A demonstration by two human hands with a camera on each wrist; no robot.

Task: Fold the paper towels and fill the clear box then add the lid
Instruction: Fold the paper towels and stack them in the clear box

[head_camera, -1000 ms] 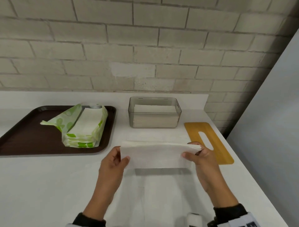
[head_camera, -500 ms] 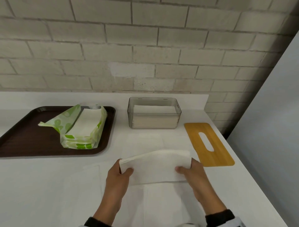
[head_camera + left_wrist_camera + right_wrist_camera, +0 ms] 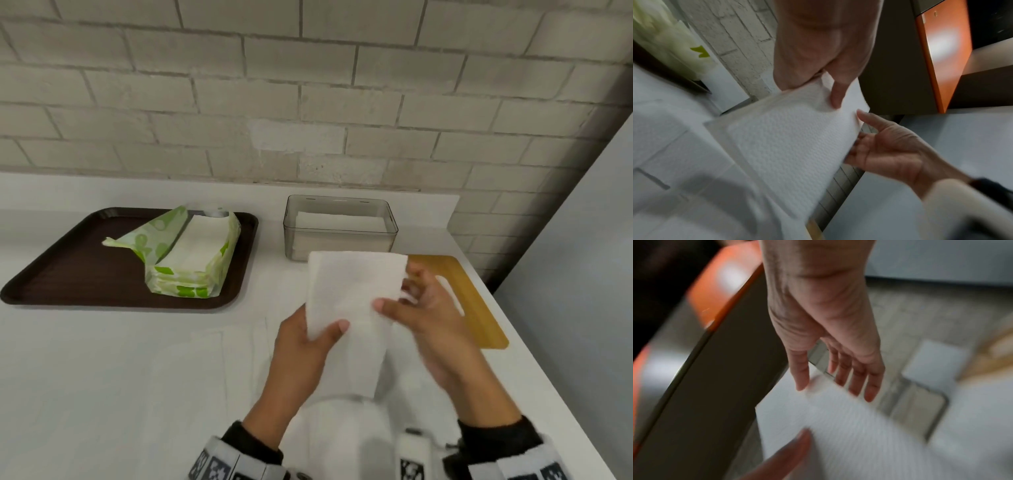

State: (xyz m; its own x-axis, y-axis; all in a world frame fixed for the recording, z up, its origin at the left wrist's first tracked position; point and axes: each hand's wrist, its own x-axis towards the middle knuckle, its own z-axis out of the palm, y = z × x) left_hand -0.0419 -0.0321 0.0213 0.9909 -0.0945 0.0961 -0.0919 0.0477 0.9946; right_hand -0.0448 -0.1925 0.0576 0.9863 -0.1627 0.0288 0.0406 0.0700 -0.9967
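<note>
- I hold one folded paper towel up in the air, above the tabletop and just in front of the clear box; its top edge overlaps the box's near wall in the head view.
- My left hand pinches the towel's lower left edge, thumb on the front face and fingers behind.
- My right hand is at the right edge with its fingers loosely spread. The thumb touches the front face, and the other fingers lie along the edge without a firm clamp, as far as the blurred wrist views let me judge.
- To do this well, I judge I should line the two long edges up before I press any crease, because a skewed fold will not lie flat in the box.
- I should keep the left pinch light and near the corner, so the soft embossed sheet does not crumple.
- The right hand should slide along the edge to flatten it, not tug, because thin paper tears or creases easily.
- The box already holds a stack of white towels, so I should match this one's width to that stack and lay it flat on top.
- The wooden lid lies flat on the tabletop to the right of the box, partly behind my right hand. I leave it until the box is full.
- More towels wait in the open green pack on the brown tray to the left.
</note>
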